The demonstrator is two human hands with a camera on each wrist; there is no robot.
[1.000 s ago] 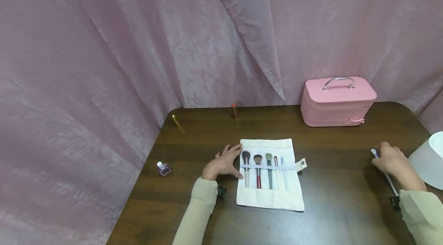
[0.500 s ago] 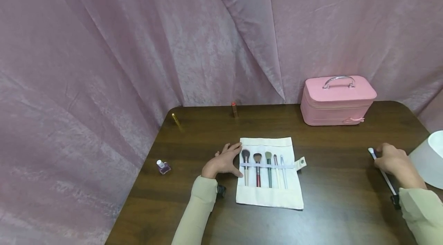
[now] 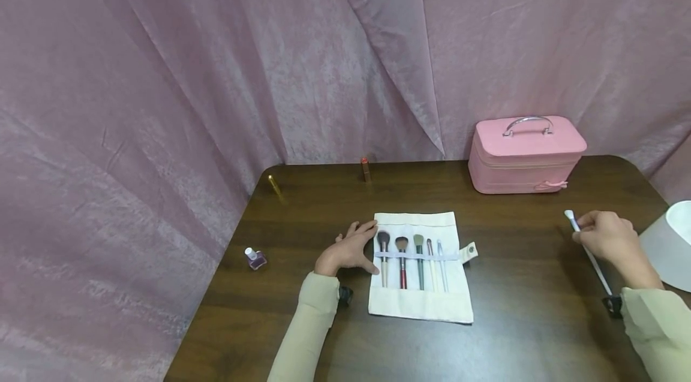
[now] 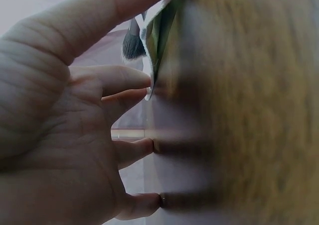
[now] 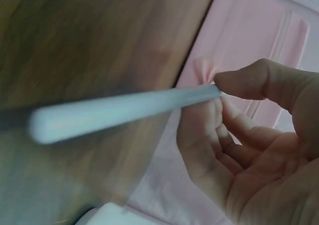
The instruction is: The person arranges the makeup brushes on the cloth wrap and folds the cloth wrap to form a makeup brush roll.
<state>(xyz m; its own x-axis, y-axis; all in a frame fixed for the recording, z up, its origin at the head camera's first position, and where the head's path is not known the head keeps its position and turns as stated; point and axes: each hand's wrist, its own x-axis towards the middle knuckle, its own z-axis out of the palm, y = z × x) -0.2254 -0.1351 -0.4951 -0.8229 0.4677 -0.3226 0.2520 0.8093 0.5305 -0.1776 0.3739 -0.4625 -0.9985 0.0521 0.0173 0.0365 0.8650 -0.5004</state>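
Dark wood table point(image 3: 518, 334), slim white brush point(image 3: 587, 253)

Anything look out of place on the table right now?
Mostly tidy. One gold tube lies on its side at the far left corner, near the table edge. The right hand pinches a white brush outside the brush roll.

White lamp point(image 3: 672, 244) cut off by right edge of head view. Brush handle point(image 5: 119, 110) motion-blurred in right wrist view. Table point(image 4: 249, 110) blurred in left wrist view; roll point(image 4: 158, 35) edge only.
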